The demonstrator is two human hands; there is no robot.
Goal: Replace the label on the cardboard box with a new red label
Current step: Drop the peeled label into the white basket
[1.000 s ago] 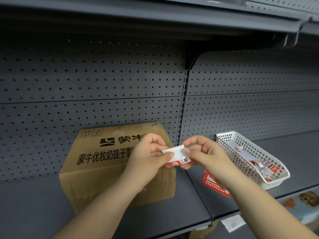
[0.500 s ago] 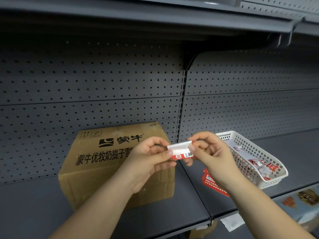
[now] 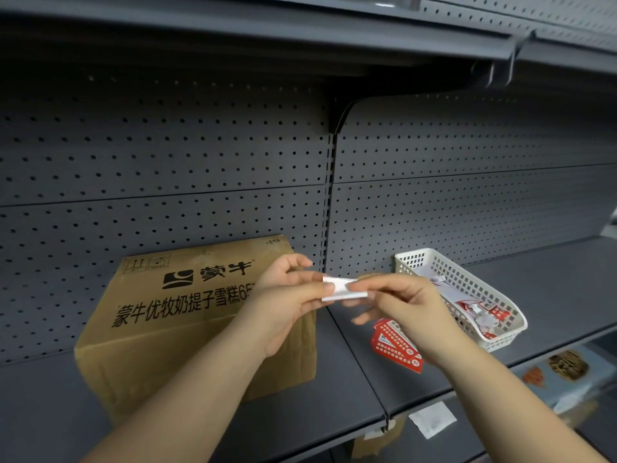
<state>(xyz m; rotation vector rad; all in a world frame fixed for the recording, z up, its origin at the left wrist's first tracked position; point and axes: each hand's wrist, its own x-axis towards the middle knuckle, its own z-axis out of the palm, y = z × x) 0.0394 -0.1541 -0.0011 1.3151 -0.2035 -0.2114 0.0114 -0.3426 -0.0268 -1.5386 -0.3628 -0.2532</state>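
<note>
A brown cardboard box [image 3: 173, 315] with black printed characters sits on the grey shelf at the left. In front of its right edge, both hands pinch a small label [image 3: 340, 289] whose white backing faces me; its red side is hidden. My left hand [image 3: 287, 295] grips the label's left end between thumb and fingers. My right hand [image 3: 400, 302] holds the right end. A stack of red labels [image 3: 397, 349] lies flat on the shelf below my right hand.
A white plastic basket [image 3: 500, 342] holding crumpled red and white paper scraps stands on the shelf [image 3: 551, 295] at the right. Perforated grey back panels rise behind. Another shelf overhangs above. A white tag [image 3: 432, 419] hangs at the shelf's front edge.
The label has turned between my fingers: its red printed edge showed earlier, now only the white side faces me. Both hands rose slightly and stay together.
</note>
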